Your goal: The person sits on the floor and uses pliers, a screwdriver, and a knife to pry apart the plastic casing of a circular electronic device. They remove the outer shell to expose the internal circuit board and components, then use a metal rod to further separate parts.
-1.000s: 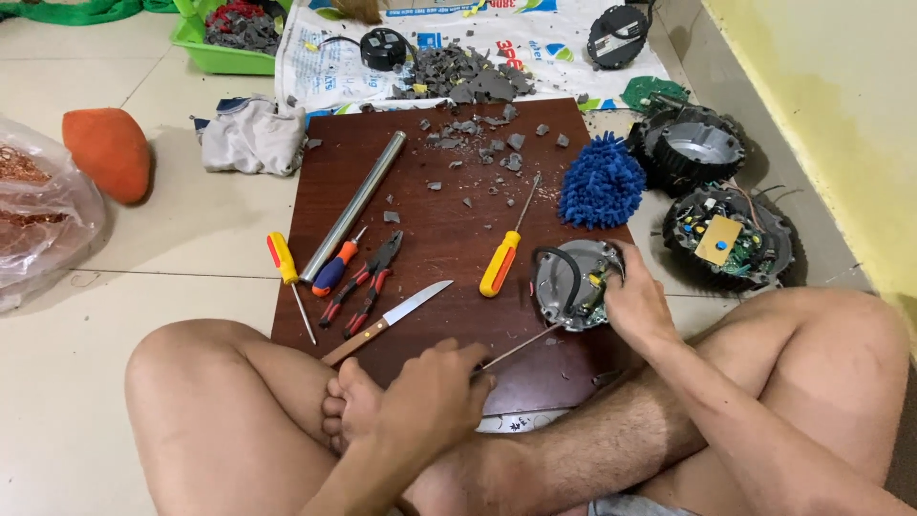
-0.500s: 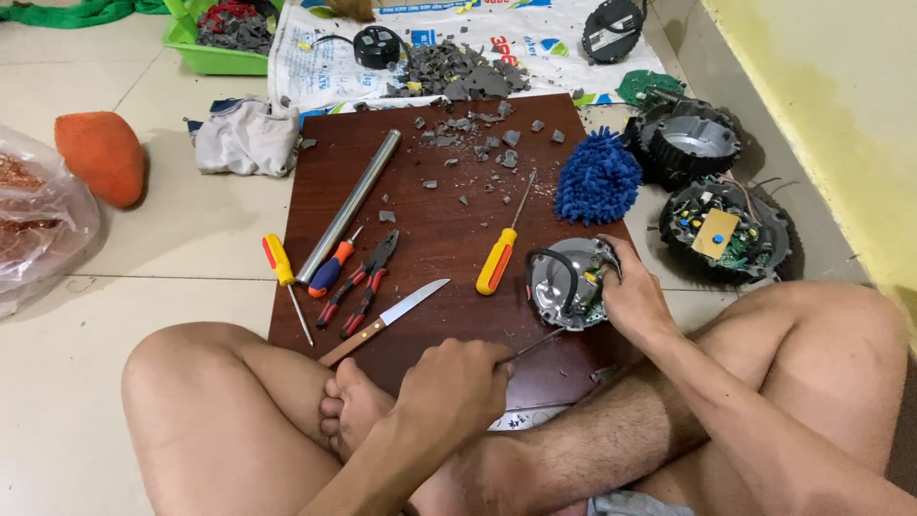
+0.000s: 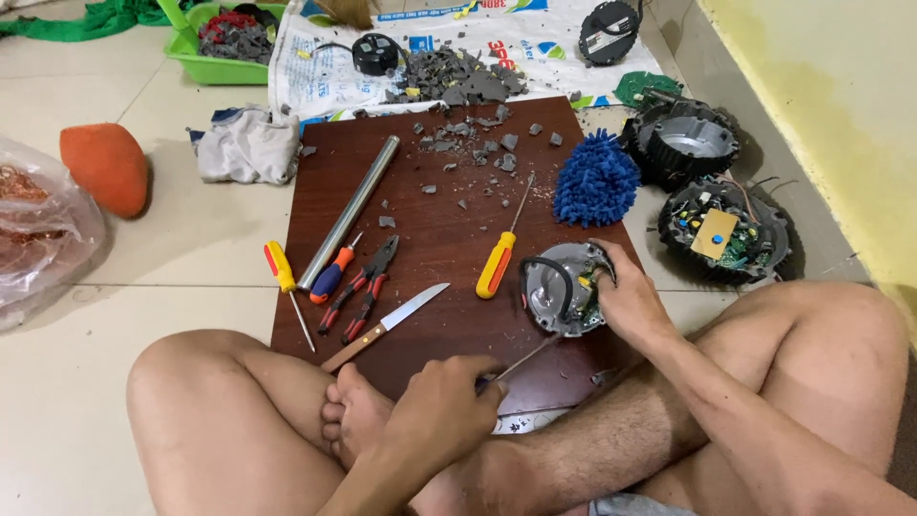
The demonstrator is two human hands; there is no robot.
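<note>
Round grey disc unit (image 3: 564, 287) sits tilted on the dark wooden board (image 3: 430, 220), near its right edge, where your right hand (image 3: 626, 296) clamps it. Your left hand (image 3: 444, 406) is closed around a thin screwdriver (image 3: 525, 361) pointing at the unit's lower edge.

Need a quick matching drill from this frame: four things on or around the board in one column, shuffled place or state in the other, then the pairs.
Things:
1. steel tube
2. blue duster
3. knife
4. round casing

Places or states:
A. gripped by the right hand
B. at the board's right edge, near the open housings
C. lying diagonally along the board's left side
D. in front of the pliers, blade pointing up and right

Pairs: 1-C, 2-B, 3-D, 4-A
</note>
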